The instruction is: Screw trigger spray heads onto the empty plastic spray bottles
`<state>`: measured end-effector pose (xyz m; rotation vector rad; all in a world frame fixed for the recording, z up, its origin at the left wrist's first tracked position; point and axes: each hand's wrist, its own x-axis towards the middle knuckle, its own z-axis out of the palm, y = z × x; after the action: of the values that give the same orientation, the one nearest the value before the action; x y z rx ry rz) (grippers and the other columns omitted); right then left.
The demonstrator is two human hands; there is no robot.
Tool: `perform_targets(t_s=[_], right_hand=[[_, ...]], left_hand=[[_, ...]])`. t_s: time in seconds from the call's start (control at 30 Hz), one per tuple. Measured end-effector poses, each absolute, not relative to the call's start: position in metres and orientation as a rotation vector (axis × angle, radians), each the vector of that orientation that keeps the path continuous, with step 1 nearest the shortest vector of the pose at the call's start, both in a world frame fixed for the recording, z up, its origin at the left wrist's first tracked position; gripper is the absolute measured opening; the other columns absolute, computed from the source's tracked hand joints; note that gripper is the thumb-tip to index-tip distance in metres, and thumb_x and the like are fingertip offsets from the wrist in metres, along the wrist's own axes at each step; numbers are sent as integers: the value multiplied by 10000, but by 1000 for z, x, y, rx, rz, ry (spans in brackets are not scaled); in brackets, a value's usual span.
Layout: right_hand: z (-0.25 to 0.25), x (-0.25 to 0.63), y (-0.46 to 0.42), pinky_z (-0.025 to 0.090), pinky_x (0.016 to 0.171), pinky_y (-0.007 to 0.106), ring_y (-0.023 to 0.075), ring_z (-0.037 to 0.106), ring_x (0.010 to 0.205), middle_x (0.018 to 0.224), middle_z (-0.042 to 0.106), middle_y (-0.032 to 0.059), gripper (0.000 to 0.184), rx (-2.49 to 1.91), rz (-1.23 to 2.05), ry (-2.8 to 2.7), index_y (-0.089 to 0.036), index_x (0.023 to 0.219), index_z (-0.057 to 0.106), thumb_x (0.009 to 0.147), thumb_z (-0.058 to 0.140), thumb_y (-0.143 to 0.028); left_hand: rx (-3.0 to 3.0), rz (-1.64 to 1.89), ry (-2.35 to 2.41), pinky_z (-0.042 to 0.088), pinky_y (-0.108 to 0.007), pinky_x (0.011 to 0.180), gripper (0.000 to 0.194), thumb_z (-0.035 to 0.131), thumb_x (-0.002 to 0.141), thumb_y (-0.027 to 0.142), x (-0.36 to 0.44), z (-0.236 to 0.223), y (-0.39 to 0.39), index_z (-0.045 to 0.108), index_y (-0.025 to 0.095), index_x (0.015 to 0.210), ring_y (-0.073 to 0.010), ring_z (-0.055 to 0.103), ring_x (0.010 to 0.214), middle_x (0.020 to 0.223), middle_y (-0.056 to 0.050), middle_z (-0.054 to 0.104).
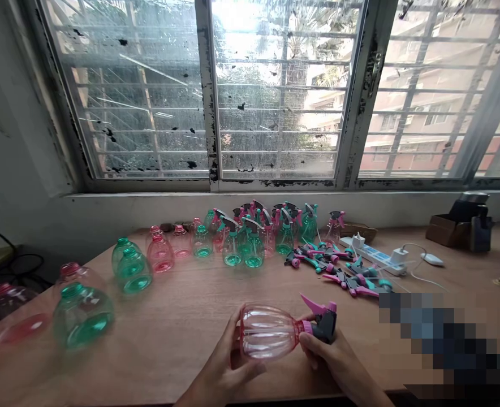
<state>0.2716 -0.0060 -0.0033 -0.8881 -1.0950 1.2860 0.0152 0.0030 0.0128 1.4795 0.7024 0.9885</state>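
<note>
Toward the left edge of the worktop [160, 345] stand bare bottles with no sprayer heads: a pink one [4, 302] at the corner, a green-tinted one [82, 316] beside it, then a green-tinted pair [131, 265] and a pink bottle [160, 253] further in. Along the far edge runs a crowded row of capped spray bottles [253, 243], green and pink, most with heads fitted. Near the front edge, around the middle, the left hand [220, 367] cups a ribbed pink bottle [267, 332] from below, its fingers wrapped around the body and the bottle lying on its side. The right hand [328, 359] has a firm grip on a dark sprayer head [325, 323] with a pink trigger, pressing it against the bottle's neck; the pink collar [306, 327] shows at the join. Seating that head looks like the step in hand, and it seems to call for a steady hold on both sides of the neck. Further right lie loose sprayer heads [339, 277], a white power strip [373, 254] and a cardboard box [449, 230] by the far edge. A pixelated patch hides the right front corner.
</note>
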Motion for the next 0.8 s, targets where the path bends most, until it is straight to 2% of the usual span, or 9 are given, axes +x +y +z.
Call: perform_targets(t_s=[0.13,0.27,0.4,0.57,0.7,0.8], right_hand=[[-7,272,-3,376,466,260,117,520,445,617,643,-52,464,-888,1281,-1104,-192,1027,620,787,839,-523],[-10,273,-2,367,457,251,116,515,445,594,632,-53,426,-871,1283,-1114,-192,997,618,804,832,-505],[-9,272,-2,366,466,252,113,513,447,617,649,-45,450,-881,1278,-1110,-197,1023,627,786,847,-510],[-8,269,-1,357,463,246,108,508,443,606,635,-52,489,-878,1278,-1092,-200,1016,654,737,873,-537],[-6,268,0,375,463,247,105,495,443,582,620,-55,509,-901,1270,-1107,-189,986,660,702,893,-542],[-4,267,-1,384,464,249,105,488,447,575,615,-53,514,-906,1269,-1140,-182,975,662,699,891,-550]], left_hand=[[1527,1014,755,472,-460,1093,1008,830,811,458,10,5,5,215,357,1603,-357,526,1339,1488,-136,512],[1575,1028,797,500,-413,1037,906,734,880,526,9,-1,5,198,404,1600,-317,544,1285,1382,-105,560],[1621,1009,808,465,-424,1075,1047,763,841,560,9,-6,4,110,340,1629,-327,566,1245,1471,-137,496],[1606,947,817,431,-440,1082,1190,773,793,626,1,-12,10,34,242,1642,-357,558,1234,1345,-160,567],[1571,872,773,428,-436,1074,1189,822,762,592,-7,-9,13,99,244,1639,-338,581,1204,1269,-137,614],[1516,894,701,375,-433,1146,1133,846,764,538,-8,-3,13,154,300,1629,-341,542,1298,1402,-126,579]])
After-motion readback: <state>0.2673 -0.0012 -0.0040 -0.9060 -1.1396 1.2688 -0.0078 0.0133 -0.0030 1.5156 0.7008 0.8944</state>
